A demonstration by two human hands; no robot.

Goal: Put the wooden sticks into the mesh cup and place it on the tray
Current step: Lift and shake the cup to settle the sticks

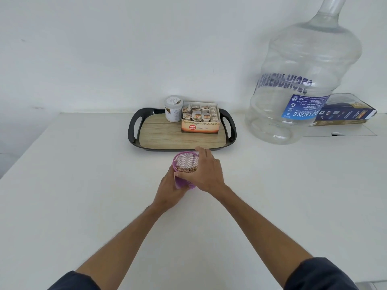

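Observation:
A purple mesh cup (pixel 185 162) stands on the white table just in front of the tray. The ends of the wooden sticks (pixel 187 169) show inside it, bunched against the near wall. My left hand (pixel 168 190) wraps the cup's left and lower side. My right hand (pixel 206 172) grips its right side, with fingers over the rim. The black tray (pixel 134 130) with a wood-look floor lies behind the cup, and its near left part is bare.
On the tray's back half stand a white jar (pixel 173 108) and an open box of tea bags (pixel 200 120). A large clear water bottle (pixel 301 76) lies tilted at the right, with a flat blue box (pixel 345 111) behind it. The wall is close behind the tray.

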